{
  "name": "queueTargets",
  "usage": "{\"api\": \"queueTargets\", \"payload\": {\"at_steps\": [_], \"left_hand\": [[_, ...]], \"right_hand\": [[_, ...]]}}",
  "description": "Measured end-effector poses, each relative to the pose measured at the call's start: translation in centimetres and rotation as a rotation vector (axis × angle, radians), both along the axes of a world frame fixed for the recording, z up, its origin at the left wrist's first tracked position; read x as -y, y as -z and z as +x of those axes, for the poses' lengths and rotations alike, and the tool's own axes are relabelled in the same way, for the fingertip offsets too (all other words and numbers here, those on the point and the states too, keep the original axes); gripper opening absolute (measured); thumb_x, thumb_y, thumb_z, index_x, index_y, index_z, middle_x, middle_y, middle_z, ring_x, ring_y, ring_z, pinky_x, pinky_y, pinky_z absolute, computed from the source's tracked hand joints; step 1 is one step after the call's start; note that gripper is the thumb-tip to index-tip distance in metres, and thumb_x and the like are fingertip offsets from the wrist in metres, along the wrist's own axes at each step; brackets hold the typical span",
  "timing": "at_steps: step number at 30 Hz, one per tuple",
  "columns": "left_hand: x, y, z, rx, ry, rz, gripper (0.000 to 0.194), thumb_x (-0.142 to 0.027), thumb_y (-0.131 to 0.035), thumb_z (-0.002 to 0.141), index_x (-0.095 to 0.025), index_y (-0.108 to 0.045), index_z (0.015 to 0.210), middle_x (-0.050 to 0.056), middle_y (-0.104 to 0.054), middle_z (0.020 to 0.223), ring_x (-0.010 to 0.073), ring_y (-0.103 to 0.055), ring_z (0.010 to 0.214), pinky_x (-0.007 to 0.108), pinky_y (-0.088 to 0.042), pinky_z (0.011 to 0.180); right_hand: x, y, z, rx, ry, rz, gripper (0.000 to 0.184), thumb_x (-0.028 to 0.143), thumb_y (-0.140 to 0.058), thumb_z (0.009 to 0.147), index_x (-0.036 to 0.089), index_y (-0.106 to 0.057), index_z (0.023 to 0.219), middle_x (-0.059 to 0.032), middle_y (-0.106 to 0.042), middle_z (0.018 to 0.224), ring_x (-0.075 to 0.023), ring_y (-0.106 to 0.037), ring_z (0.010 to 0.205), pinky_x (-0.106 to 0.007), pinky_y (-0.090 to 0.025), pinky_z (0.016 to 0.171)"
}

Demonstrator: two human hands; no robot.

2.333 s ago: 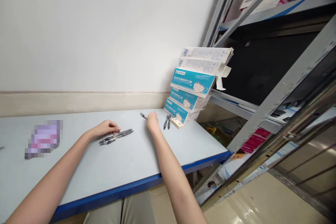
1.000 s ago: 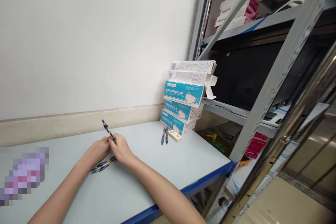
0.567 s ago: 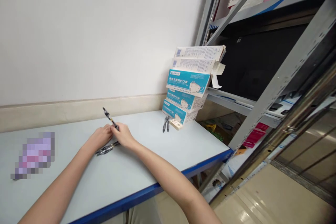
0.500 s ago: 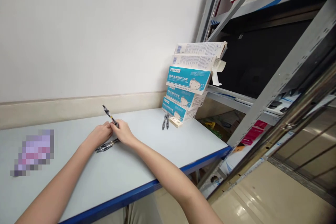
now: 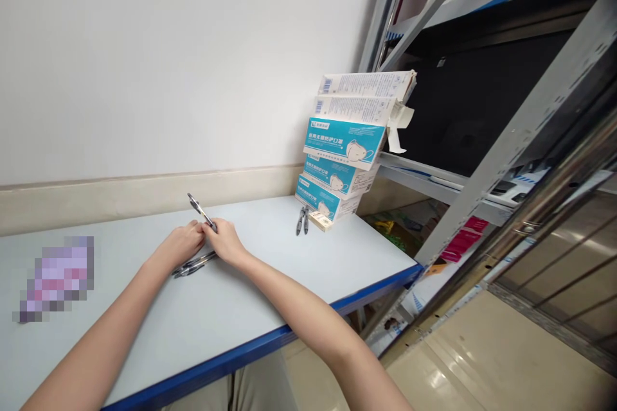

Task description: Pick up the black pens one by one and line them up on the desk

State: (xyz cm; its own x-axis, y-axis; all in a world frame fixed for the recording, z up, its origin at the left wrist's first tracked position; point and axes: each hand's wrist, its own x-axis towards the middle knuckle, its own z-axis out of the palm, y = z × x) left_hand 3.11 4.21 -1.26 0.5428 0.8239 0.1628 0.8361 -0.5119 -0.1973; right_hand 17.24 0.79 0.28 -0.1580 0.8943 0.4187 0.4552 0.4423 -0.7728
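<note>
My right hand (image 5: 225,241) is closed around a black-and-clear pen (image 5: 196,203), which points up and to the left with its far end free. Right beside it, my left hand (image 5: 186,241) has its fingers curled in against the right hand's fingertips. Whatever the left fingers grip is hidden. Below both hands, several similar pens (image 5: 193,266) lie together on the white table (image 5: 260,295), partly covered by the hands.
At the table's back right, two grey-black pens (image 5: 302,221) lie by a small cream box (image 5: 321,221). Behind them rises a leaning stack of face-mask boxes (image 5: 344,141). A metal shelf (image 5: 486,160) stands on the right. A blurred purple item (image 5: 58,279) lies at left.
The view has shifted slightly. Both hands stay together in nearly the same place. The pen in the right hand looks a little turned, its clear barrel showing more.
</note>
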Motion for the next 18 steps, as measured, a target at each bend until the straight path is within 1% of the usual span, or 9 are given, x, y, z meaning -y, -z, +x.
{"api": "queueTargets", "payload": {"at_steps": [5, 8, 11, 14, 16, 17, 18], "left_hand": [[0.3, -0.3, 0.3, -0.032, 0.031, 0.021, 0.027, -0.012, -0.033, 0.085, -0.011, -0.059, 0.089, 0.013, -0.058, 0.091, 0.0213, -0.054, 0.089, 0.030, -0.045, 0.066], [0.3, -0.3, 0.4, -0.037, 0.040, 0.025, 0.027, -0.012, -0.032, 0.085, -0.010, -0.058, 0.091, 0.013, -0.058, 0.091, 0.0210, -0.054, 0.086, 0.030, -0.045, 0.064], [0.4, -0.4, 0.4, -0.057, 0.028, 0.028, 0.027, -0.012, -0.031, 0.086, -0.009, -0.058, 0.093, 0.014, -0.058, 0.091, 0.0211, -0.054, 0.088, 0.030, -0.045, 0.067], [0.5, -0.4, 0.2, -0.033, 0.000, 0.026, 0.026, -0.012, -0.033, 0.086, -0.009, -0.057, 0.096, 0.014, -0.059, 0.091, 0.0210, -0.055, 0.087, 0.030, -0.045, 0.070], [0.6, -0.4, -0.1, 0.004, -0.027, 0.070, 0.026, -0.015, -0.034, 0.086, -0.010, -0.058, 0.096, 0.013, -0.059, 0.089, 0.0207, -0.055, 0.086, 0.031, -0.045, 0.071], [0.7, -0.3, -0.4, 0.020, -0.040, 0.114, 0.025, -0.017, -0.035, 0.087, -0.012, -0.058, 0.094, 0.012, -0.060, 0.088, 0.0209, -0.055, 0.088, 0.031, -0.045, 0.073], [0.7, -0.3, -0.6, 0.033, -0.055, 0.172, 0.025, -0.019, -0.035, 0.088, -0.013, -0.059, 0.093, 0.012, -0.060, 0.088, 0.0211, -0.055, 0.089, 0.031, -0.045, 0.073]], "right_hand": [[-0.4, 0.0, 0.2, -0.022, 0.027, -0.020, 0.020, 0.020, -0.046, 0.083, 0.015, -0.061, 0.070, 0.0003, -0.058, 0.066, -0.0111, -0.047, 0.063, -0.020, -0.036, 0.065], [-0.8, 0.5, 0.2, -0.024, 0.040, -0.019, 0.019, 0.020, -0.047, 0.083, 0.015, -0.061, 0.072, -0.0007, -0.060, 0.070, -0.0113, -0.049, 0.066, -0.021, -0.037, 0.067], [-0.9, 0.8, -0.1, -0.039, 0.024, -0.009, 0.019, 0.021, -0.047, 0.083, 0.015, -0.062, 0.074, -0.0014, -0.062, 0.072, -0.0114, -0.050, 0.067, -0.021, -0.037, 0.068], [-0.9, 0.7, -0.2, -0.075, -0.005, -0.017, 0.019, 0.022, -0.048, 0.083, 0.015, -0.062, 0.073, -0.0013, -0.062, 0.071, -0.0114, -0.051, 0.067, -0.021, -0.038, 0.068], [-1.0, 0.4, 0.4, -0.132, -0.020, -0.057, 0.021, 0.023, -0.045, 0.084, 0.014, -0.062, 0.075, -0.0011, -0.061, 0.069, -0.0107, -0.052, 0.064, -0.020, -0.038, 0.064], [-1.1, 0.2, 0.9, -0.165, -0.005, -0.091, 0.024, 0.024, -0.042, 0.085, 0.014, -0.062, 0.078, -0.0010, -0.061, 0.069, -0.0101, -0.052, 0.060, -0.019, -0.038, 0.061], [-1.3, 0.1, 1.6, -0.153, 0.029, -0.119, 0.026, 0.027, -0.040, 0.086, 0.014, -0.062, 0.080, -0.0004, -0.060, 0.066, -0.0098, -0.051, 0.057, -0.019, -0.037, 0.058]]}}
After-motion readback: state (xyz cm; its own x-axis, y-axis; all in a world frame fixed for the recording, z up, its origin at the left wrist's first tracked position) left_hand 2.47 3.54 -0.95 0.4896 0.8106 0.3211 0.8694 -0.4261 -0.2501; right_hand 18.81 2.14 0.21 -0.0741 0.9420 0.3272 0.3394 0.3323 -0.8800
